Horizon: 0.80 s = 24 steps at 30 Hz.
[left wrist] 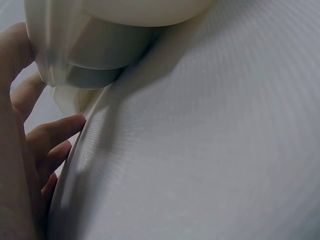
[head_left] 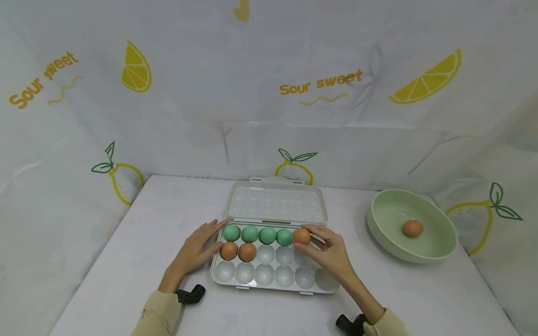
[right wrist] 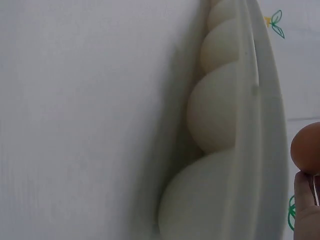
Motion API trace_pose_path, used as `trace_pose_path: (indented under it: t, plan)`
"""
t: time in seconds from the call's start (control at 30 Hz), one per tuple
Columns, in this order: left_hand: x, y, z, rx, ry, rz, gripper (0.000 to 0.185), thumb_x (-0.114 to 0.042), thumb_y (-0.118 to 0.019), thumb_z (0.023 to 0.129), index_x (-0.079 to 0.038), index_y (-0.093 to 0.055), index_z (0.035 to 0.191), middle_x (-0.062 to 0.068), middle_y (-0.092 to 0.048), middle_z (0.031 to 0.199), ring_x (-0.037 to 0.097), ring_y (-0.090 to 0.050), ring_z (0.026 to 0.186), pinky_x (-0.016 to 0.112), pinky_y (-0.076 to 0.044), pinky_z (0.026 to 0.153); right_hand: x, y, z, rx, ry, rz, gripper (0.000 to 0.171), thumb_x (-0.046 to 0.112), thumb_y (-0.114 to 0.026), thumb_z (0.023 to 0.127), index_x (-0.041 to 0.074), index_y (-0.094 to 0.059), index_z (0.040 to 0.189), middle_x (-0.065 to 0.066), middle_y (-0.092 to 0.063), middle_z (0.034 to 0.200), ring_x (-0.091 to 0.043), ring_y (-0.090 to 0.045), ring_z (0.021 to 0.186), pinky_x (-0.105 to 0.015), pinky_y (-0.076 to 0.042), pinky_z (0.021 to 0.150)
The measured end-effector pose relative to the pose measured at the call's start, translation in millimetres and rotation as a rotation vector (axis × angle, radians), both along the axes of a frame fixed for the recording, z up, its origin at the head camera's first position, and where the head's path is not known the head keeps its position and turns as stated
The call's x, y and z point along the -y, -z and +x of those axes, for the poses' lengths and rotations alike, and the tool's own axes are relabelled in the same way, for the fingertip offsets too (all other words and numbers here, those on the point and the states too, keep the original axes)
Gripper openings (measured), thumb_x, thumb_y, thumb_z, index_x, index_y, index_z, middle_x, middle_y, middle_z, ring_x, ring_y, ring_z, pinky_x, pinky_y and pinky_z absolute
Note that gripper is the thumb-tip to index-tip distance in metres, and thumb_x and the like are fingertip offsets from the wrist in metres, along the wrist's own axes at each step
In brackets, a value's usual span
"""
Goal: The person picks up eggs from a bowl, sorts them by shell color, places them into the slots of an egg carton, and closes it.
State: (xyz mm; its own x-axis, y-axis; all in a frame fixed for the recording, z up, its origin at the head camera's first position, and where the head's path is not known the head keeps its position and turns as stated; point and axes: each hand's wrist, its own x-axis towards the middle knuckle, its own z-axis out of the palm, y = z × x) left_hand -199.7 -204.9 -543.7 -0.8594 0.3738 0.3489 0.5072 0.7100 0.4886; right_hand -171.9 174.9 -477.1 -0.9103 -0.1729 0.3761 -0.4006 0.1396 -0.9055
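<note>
A white egg tray (head_left: 265, 275) lies with its clear lid (head_left: 277, 201) folded back toward the wall. Four green eggs (head_left: 267, 235) fill the left part of its back row, and two brown eggs (head_left: 238, 252) sit at the left of the middle row. My right hand (head_left: 329, 252) pinches another brown egg (head_left: 301, 236) between thumb and fingers, over the back row just right of the green ones. Along the tray's left edge rests my left hand (head_left: 195, 252), fingers extended and touching the side. In the right wrist view the held egg (right wrist: 307, 149) shows beyond the tray's rim.
A pale green bowl (head_left: 384, 242) stands on the right side of the table with one brown egg (head_left: 413, 228) in it. Behind the white table (head_left: 168, 200) hangs a lemon-printed white sheet (head_left: 189, 116).
</note>
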Motion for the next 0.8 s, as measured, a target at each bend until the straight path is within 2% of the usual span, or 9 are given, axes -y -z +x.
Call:
trace_pose_path:
  t: [0.1, 0.13, 0.2, 0.4, 0.67, 0.8]
  plan:
    - [0, -0.5, 0.1, 0.0, 0.002, 0.002, 0.06, -0.029, -0.066, 0.095, -0.022, -0.049, 0.153, 0.01, -0.057, 0.152, 0.037, -0.051, 0.143, 0.056, -0.036, 0.123, 12, 5.2, 1.4, 0.001, -0.022, -0.015, 0.048, -0.009, -0.083, 0.076, -0.015, -0.066, 0.121, -0.021, -0.068, 0.121, 0.004, -0.065, 0.111, -0.019, -0.059, 0.096]
    - [0, -0.9, 0.1, 0.003, 0.002, 0.002, 0.06, -0.029, -0.066, 0.095, -0.022, -0.049, 0.153, 0.01, -0.057, 0.152, 0.037, -0.051, 0.143, 0.056, -0.036, 0.123, 16, 7.2, 1.8, -0.002, -0.034, -0.023, 0.049, -0.009, -0.083, 0.077, -0.016, -0.065, 0.121, -0.017, -0.069, 0.121, 0.004, -0.065, 0.111, -0.019, -0.059, 0.096]
    - [0, -1.4, 0.3, 0.007, 0.004, 0.006, 0.06, -0.029, -0.065, 0.095, -0.022, -0.049, 0.153, 0.01, -0.057, 0.152, 0.037, -0.051, 0.143, 0.056, -0.036, 0.123, 24, 10.8, 2.7, -0.01, -0.054, -0.036, 0.048, -0.009, -0.082, 0.077, -0.017, -0.065, 0.121, -0.021, -0.068, 0.121, 0.005, -0.065, 0.112, -0.02, -0.059, 0.097]
    - [0, -0.5, -1.0, 0.006, 0.011, 0.008, 0.061, -0.029, -0.065, 0.096, -0.022, -0.049, 0.153, 0.01, -0.056, 0.152, 0.036, -0.051, 0.144, 0.055, -0.036, 0.123, 43, 15.5, 6.6, 0.032, -0.064, -0.016, 0.047, -0.003, -0.085, 0.077, -0.012, -0.069, 0.121, -0.03, -0.068, 0.121, 0.007, -0.063, 0.112, -0.021, -0.06, 0.096]
    - [1, -1.8, -1.0, 0.003, 0.012, 0.011, 0.06, -0.029, -0.065, 0.095, -0.022, -0.049, 0.153, 0.011, -0.057, 0.152, 0.037, -0.051, 0.143, 0.056, -0.037, 0.122, 59, 20.9, 10.4, 0.088, -0.084, -0.002, 0.048, 0.004, -0.088, 0.077, -0.007, -0.071, 0.121, -0.025, -0.071, 0.122, 0.003, -0.065, 0.111, -0.019, -0.058, 0.099]
    - [1, -1.2, -0.8, 0.002, 0.013, 0.009, 0.06, -0.029, -0.065, 0.095, -0.022, -0.049, 0.153, 0.011, -0.057, 0.152, 0.037, -0.051, 0.143, 0.056, -0.037, 0.122, 65, 23.3, 11.0, 0.083, -0.073, 0.057, 0.049, 0.009, -0.09, 0.076, -0.004, -0.073, 0.12, -0.02, -0.072, 0.123, 0.001, -0.066, 0.112, -0.018, -0.058, 0.099]
